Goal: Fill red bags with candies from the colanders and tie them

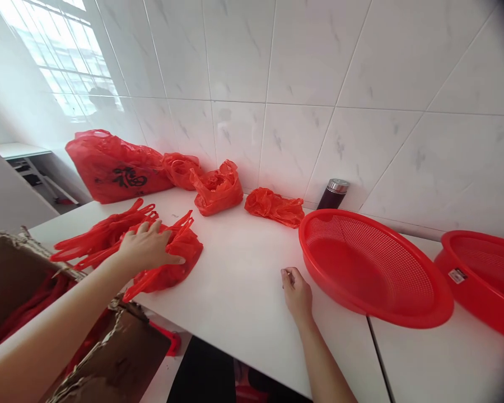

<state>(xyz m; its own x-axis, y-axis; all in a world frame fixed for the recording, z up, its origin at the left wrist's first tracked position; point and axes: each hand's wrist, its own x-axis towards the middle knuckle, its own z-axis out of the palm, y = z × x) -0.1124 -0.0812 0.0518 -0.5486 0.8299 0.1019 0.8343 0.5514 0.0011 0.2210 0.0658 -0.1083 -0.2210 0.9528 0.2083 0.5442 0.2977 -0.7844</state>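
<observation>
My left hand (147, 246) lies on a heap of red plastic bags (178, 252) at the left part of the white table, its fingers spread over them and the thumb stretched out to the right. More red plastic bags with long handles (96, 238) stick out to the left of it. My right hand (298, 294) rests on the tabletop with its fingers curled closed, left of a big red plastic colander (348, 268). Nothing shows in those fingers.
A large red bag with black lettering (117, 173) and several crumpled red bags (218, 190) stand along the tiled wall. A dark flask (333, 194) stands behind the colander. Another red basket (483, 280) sits far right. An open cardboard box (121, 358) is below left.
</observation>
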